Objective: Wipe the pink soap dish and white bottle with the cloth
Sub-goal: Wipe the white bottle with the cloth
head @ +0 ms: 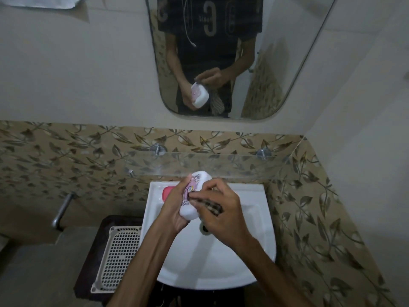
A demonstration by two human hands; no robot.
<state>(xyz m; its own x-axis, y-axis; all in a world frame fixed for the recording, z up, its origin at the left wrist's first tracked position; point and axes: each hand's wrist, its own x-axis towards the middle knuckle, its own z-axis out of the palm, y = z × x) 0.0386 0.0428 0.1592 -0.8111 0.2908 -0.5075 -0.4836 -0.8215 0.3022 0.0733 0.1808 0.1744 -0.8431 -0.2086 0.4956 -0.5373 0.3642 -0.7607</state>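
Observation:
My left hand point(174, 209) grips the white bottle point(194, 193), which has a pink patterned label, tilted over the back of the white sink point(254, 229). My right hand point(221, 209) presses a dark checked cloth point(210, 204) against the front of the bottle. Most of the cloth is hidden under my fingers. The pink soap dish point(167, 192) lies on the sink's back left corner, partly hidden behind my left hand.
A glass shelf point(232, 165) on two metal pegs runs just above the sink. The mirror point(221, 58) above reflects my hands and the bottle. A white perforated tray point(117, 255) on a dark stand sits left of the sink. A metal tap point(62, 211) projects from the left wall.

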